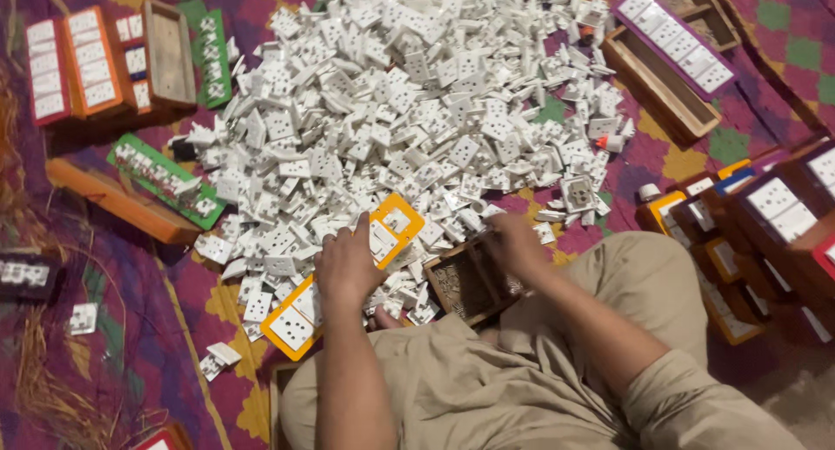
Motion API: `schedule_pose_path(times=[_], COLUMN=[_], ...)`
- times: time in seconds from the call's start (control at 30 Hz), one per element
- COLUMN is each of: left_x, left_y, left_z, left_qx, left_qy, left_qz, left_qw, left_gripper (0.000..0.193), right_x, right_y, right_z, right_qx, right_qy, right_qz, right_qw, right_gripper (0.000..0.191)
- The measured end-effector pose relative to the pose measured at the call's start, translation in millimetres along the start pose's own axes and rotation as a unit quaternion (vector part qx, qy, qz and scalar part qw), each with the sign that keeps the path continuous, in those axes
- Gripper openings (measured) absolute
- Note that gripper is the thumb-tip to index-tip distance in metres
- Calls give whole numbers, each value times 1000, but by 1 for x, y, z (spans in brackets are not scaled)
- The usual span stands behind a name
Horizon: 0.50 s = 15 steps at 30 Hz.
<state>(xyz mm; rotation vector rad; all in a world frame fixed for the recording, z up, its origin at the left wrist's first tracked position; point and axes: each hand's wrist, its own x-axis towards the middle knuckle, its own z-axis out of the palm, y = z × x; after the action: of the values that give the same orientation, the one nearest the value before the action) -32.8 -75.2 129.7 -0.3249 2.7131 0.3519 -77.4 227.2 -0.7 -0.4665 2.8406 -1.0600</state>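
On the mat: heap of white socket parts (409,111)
Left hand (348,263): grips orange frame (348,276)
Right hand (513,241): over wooden box (465,285), grip unclear

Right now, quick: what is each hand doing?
Left hand: closed on the orange frame of white socket pieces, thumb up.
Right hand: at the small wooden box; its grip cannot be told.
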Motion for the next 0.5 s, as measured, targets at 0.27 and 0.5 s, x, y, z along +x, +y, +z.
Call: schedule_pose_path(times=[0.27, 0.5], left_x=[1, -2], left_y=[1, 4], left_z=[4, 2], left_qx=[-47, -47], left_qy=[-44, -38], left_qz=[39, 45], left_qw=[997, 997], left_gripper=[100, 97], right_x=[93, 82], right_y=[15, 10], right_z=[9, 7], right_qx=[-177, -138], right_qy=[8, -112], right_qz=[-87, 74], right_qw=[980, 981], right_gripper=[51, 53])
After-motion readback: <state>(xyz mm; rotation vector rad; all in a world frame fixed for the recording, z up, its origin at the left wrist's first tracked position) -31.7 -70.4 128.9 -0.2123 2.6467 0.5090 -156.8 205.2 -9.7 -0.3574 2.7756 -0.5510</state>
